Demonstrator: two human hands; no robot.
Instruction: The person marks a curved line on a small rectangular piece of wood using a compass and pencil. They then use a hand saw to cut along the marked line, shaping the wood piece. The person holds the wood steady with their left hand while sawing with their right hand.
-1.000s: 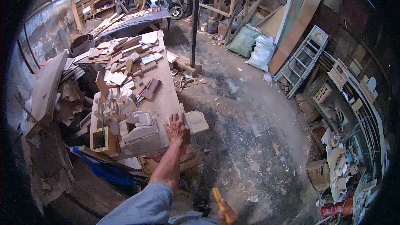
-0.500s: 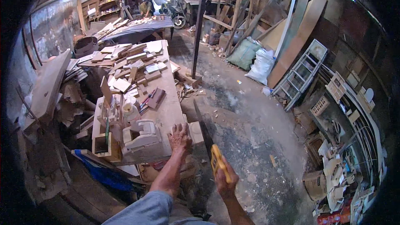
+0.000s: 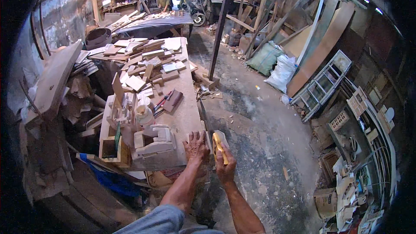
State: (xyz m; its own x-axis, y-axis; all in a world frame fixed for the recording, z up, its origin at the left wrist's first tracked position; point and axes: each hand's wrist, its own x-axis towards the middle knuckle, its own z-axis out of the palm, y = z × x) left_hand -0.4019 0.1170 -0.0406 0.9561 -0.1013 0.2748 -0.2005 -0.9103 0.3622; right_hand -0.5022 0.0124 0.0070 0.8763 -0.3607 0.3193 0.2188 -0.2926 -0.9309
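My left hand [image 3: 197, 148] lies flat, fingers spread, pressing a pale piece of wood at the right edge of the workbench [image 3: 184, 108]. The wood's end [image 3: 220, 136] juts past that edge. In my right hand [image 3: 226, 170] is a handsaw [image 3: 219, 148] with a yellow handle. Its dark, narrow blade points away from me along the bench edge, close beside my left fingers and over the wood. Whether the teeth touch it I cannot tell. Left of my hand sits a small shaped wooden block assembly [image 3: 154, 142].
A jar [image 3: 144, 115], pencils and a brown case [image 3: 174, 101] lie on the bench before a heap of wood offcuts [image 3: 147, 67]. A dark post [image 3: 220, 30] stands ahead. Sacks [image 3: 281, 73] and a window frame [image 3: 323, 84] line the right. A person [image 3: 164, 2] is far back.
My right hand has brought the saw up and left, from beside the bench to the jutting wood by my left hand. My left hand stays on the wood; the view has shifted slightly.
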